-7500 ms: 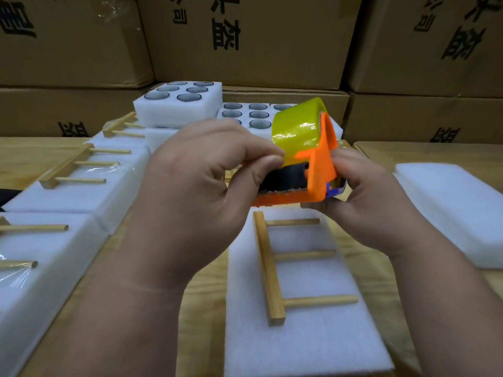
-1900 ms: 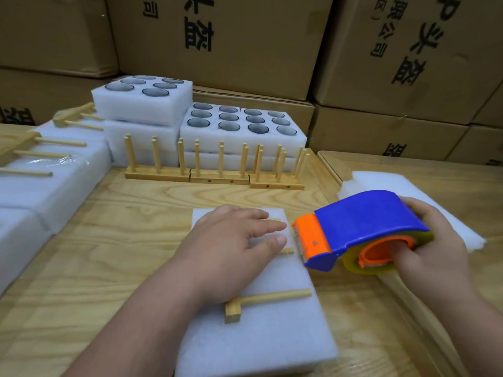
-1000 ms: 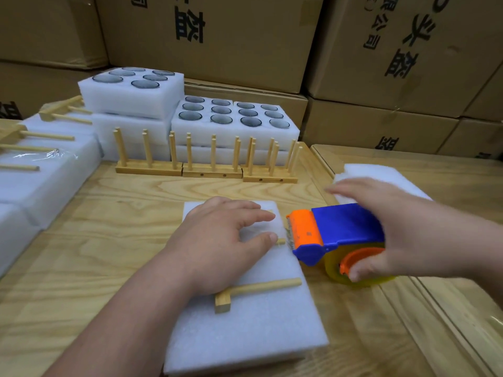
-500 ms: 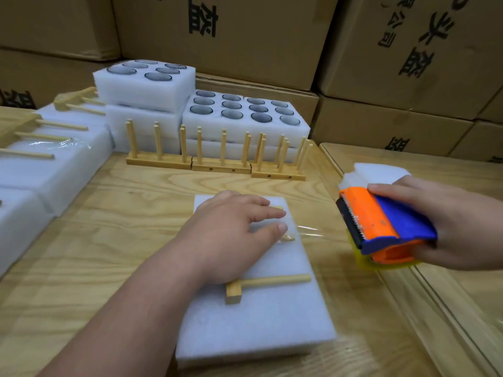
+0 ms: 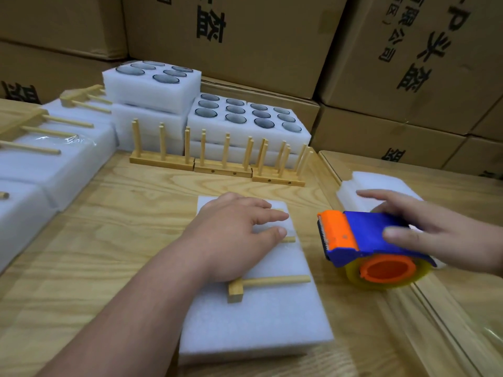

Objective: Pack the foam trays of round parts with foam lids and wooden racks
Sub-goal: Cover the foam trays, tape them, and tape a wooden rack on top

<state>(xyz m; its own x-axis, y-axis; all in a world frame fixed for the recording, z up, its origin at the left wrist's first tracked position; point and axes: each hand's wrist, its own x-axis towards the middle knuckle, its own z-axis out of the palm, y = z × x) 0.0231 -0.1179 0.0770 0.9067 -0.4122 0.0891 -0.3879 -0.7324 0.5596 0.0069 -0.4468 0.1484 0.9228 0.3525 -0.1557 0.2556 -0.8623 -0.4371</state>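
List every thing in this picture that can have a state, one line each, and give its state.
left hand: flat, pressing the wooden rack
wooden rack: lying on the foam lid
foam lid: flat on the table
tape dispenser: on its side
right hand: fingers straight, on the dispenser
foam trays: uncovered, stacked

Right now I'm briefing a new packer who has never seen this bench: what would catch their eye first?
The bright blue-and-orange tape dispenser at right, under the right hand, stands out first. Next, the left hand pressing flat on a wooden rack lying on the white foam lid at centre. Behind, foam trays of round parts sit stacked against cardboard boxes.
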